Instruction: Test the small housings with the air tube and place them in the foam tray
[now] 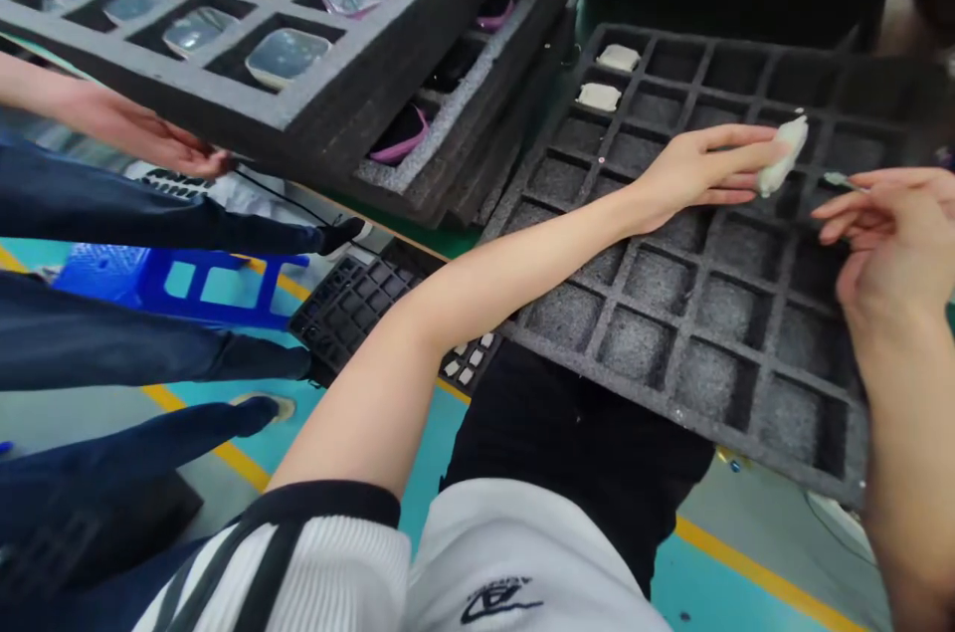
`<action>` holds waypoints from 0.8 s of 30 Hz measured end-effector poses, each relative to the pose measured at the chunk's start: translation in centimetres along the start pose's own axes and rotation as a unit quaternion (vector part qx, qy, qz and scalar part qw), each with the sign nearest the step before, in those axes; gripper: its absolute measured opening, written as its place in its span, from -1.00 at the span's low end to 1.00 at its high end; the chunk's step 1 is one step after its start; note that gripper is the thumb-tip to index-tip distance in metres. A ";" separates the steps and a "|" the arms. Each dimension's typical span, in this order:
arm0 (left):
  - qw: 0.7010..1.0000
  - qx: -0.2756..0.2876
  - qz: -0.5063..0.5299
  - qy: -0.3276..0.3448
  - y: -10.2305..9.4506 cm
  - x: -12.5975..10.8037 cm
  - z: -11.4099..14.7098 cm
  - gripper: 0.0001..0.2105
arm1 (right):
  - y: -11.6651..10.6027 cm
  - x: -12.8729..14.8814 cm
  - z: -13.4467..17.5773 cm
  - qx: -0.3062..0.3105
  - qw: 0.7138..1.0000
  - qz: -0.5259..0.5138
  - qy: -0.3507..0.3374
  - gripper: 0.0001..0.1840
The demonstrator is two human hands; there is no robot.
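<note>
My left hand [693, 172] pinches a small white rounded casing [782, 157] by its edge, tilted up above a black foam tray [675, 318]. My right hand [895, 224] is a little to the right, its thumb and fingers closed on a tiny pale strip [840, 179]. That strip points toward the casing, with a gap between them; its exact kind is too small to tell. Two similar pieces, a white casing [618, 57] and another white casing [599, 97], lie in the tray's far-left compartments.
A stack of thick foam trays [320, 119] stands at the upper left, its top compartments holding several rounded-square devices [287, 57]. Another person's hand [168, 139] hangs beside it. On the floor are a blue plastic stool [141, 274] and a black compartment tray [350, 299].
</note>
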State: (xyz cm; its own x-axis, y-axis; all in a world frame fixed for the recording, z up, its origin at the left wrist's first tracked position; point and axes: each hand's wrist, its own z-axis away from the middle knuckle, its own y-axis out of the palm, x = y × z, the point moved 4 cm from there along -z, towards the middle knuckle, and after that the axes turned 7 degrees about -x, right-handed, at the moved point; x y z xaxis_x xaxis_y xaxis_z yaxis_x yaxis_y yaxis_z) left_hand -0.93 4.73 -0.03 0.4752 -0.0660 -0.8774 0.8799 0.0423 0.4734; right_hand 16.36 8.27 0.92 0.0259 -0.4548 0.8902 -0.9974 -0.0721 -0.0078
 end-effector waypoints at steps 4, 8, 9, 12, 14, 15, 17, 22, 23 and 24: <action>0.999 -0.027 0.014 -0.010 -0.1 0.2 0.0 -0.77 | 0.2 0.4 0.0 -0.039 0.998 -0.039 0.031 -0.79; 0.998 -0.020 0.065 -0.017 -0.1 0.3 0.1 -0.86 | 0.0 0.3 -0.1 -0.058 0.995 -0.053 0.065 -0.82; 0.997 -0.015 0.069 -0.018 -0.1 0.3 0.1 -0.86 | 0.0 0.3 -0.1 -0.046 0.995 -0.056 0.066 -0.87; 0.998 0.005 0.056 -0.024 -0.1 0.4 0.0 -0.79 | -0.1 0.4 -0.1 -0.021 0.997 -0.063 0.048 -0.93; 0.999 0.017 0.043 -0.025 -0.1 0.4 0.1 -0.74 | -0.1 0.8 0.2 -0.013 0.997 -0.066 0.033 -0.94; 0.999 0.020 0.035 -0.026 -0.1 0.4 0.2 -0.73 | 0.0 1.0 0.3 -0.008 0.997 -0.067 0.030 -0.95; 0.999 0.025 0.019 -0.026 0.1 0.4 0.3 -0.71 | 0.2 1.4 0.6 0.001 0.997 -0.069 0.031 -0.96; 0.998 0.049 -0.018 -0.020 0.5 0.3 0.8 -0.69 | 0.5 2.1 1.0 0.018 0.996 -0.078 0.030 -0.96; 0.998 0.052 -0.026 -0.020 0.6 0.3 0.9 -0.68 | 0.5 2.1 1.0 0.021 0.996 -0.077 0.027 -0.96; 0.998 0.053 -0.033 -0.020 0.7 0.3 1.0 -0.67 | 0.5 2.1 1.0 0.023 0.997 -0.076 0.025 -0.96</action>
State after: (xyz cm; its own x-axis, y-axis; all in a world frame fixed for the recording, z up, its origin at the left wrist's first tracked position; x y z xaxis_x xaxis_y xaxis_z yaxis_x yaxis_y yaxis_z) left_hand -0.18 3.79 0.15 0.4149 -0.1058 -0.9037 0.9035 -0.0695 0.4229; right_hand 15.99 6.36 2.35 0.1716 -0.3904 0.9045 -0.9781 -0.1774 0.1090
